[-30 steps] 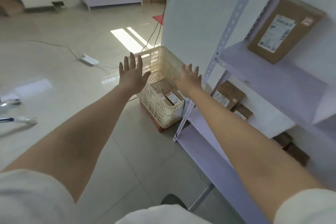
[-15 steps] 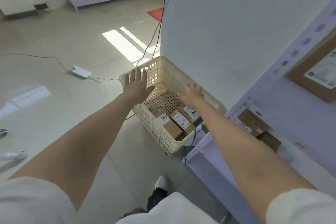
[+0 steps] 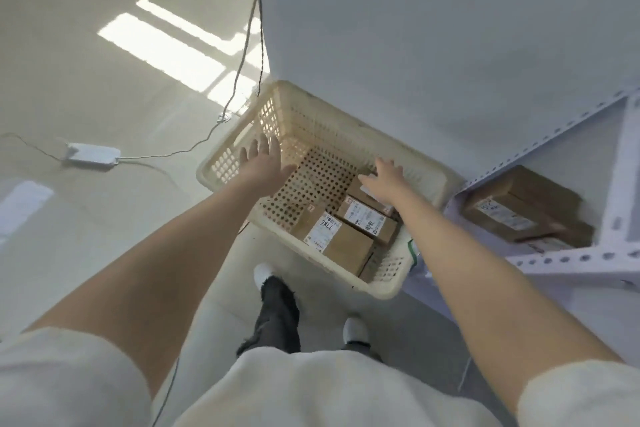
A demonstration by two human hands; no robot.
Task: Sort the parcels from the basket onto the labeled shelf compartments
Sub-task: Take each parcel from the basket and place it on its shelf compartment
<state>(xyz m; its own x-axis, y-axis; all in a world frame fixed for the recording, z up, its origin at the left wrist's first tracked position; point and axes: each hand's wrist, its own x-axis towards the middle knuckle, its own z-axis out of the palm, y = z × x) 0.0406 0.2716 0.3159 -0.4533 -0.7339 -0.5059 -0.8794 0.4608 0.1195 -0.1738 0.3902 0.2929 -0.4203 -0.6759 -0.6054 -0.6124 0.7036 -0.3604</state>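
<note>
Head: left hand [image 3: 264,167], right hand [image 3: 385,180] splayed over basket [image 3: 224,163] w/ parcels [image 3: 348,247].

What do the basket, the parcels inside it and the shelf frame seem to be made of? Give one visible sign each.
Basket: cream moulded plastic, smooth, by its perforated walls. Parcels: matt brown cardboard with white paper labels. Shelf frame: probably painted metal, given its rows of punched holes.
</note>
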